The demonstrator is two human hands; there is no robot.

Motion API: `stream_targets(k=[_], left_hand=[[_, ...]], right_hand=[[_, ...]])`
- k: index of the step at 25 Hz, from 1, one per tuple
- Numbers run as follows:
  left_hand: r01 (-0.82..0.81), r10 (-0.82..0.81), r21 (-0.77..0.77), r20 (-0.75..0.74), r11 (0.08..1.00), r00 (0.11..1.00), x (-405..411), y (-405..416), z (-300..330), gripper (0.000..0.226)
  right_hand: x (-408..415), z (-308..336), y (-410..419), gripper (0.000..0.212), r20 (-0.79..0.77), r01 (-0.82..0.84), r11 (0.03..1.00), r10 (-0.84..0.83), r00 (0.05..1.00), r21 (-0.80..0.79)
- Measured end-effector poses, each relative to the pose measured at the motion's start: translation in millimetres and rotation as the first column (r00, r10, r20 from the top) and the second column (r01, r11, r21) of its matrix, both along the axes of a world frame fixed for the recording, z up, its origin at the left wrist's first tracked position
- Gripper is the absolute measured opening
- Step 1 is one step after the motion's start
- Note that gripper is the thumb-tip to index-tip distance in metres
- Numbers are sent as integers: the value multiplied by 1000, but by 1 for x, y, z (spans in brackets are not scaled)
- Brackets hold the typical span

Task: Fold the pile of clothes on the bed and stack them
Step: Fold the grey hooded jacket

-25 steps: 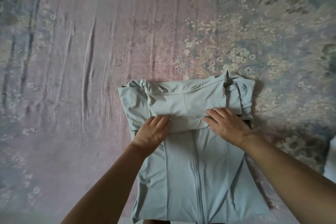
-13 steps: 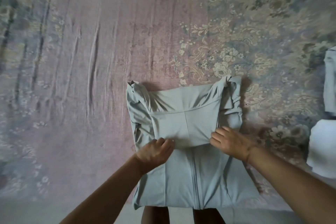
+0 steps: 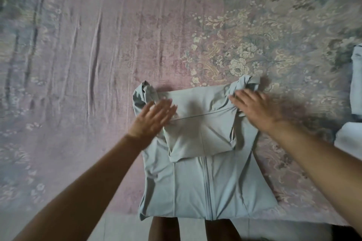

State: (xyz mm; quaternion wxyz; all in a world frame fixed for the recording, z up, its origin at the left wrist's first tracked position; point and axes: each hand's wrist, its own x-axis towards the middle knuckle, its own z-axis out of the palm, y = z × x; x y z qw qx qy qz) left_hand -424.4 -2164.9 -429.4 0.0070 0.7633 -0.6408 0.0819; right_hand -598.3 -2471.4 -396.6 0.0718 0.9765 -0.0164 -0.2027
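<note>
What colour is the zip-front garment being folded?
Pale blue-grey, plain: the garment shows best in the head view.

Both hands flat, fingers straight: left (image 3: 154,118), right (image 3: 254,110), forearms extended forward.

Pale blue-grey jacket (image 3: 205,182) on a dusty pink, flowered sheet (image 3: 98,64).

The jacket is one plain colour, a light blue-grey with no print; its zip (image 3: 207,188) matches, a shade greyer than the cloth. The sheet is faded mauve-pink on the left, streaked with darker grey-blue vertical bands near the far left edge. To the right it carries a dense floral pattern: cream and pale yellow blossoms and scrolls, with grey-green and brownish leaves on a bluish-grey ground. At the right edge lie two pieces of cloth, a light blue one (image 3: 357,76) farther off and a white one (image 3: 350,139) nearer. The floor (image 3: 121,227) along the bottom is pale grey.
</note>
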Motion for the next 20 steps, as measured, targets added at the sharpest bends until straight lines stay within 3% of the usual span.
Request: stream_targets(k=[3,5,7,9,10,12,14,17,19,20], left_hand=[[19,-63,242,176,970,982,53,-21,7,76],[9,-74,297,208,955,975,65,-31,11,61],[22,-78,253,212,967,974,62,-30,13,34],[15,-61,223,202,975,978,52,-13,14,18],[31,-72,208,192,978,979,44,2,9,14],[45,-61,227,65,973,996,27,29,1,16],[14,-2,232,-50,973,999,21,45,-5,31],[-120,150,149,-210,982,966,22,39,4,26],[-285,301,132,-124,949,945,26,20,7,28],[-389,413,221,-73,894,908,28,10,10,26]], right_hand=[[48,8,-29,94,-279,-40,987,-6,960,-155],[63,2,-33,70,-287,-81,981,27,957,-178],[55,-6,-34,40,-164,-186,963,154,974,-196],[33,-13,-37,24,90,-239,953,259,962,-186],[17,-16,-37,21,172,-243,959,266,948,-144],[-13,-23,-37,35,123,-246,967,253,960,-71],[-29,-31,-39,50,37,-133,988,130,991,78],[-16,-30,-40,36,59,249,924,-276,959,289],[1,-30,-41,45,62,459,797,-521,851,393],[8,-31,-45,52,4,533,748,-582,813,395]])
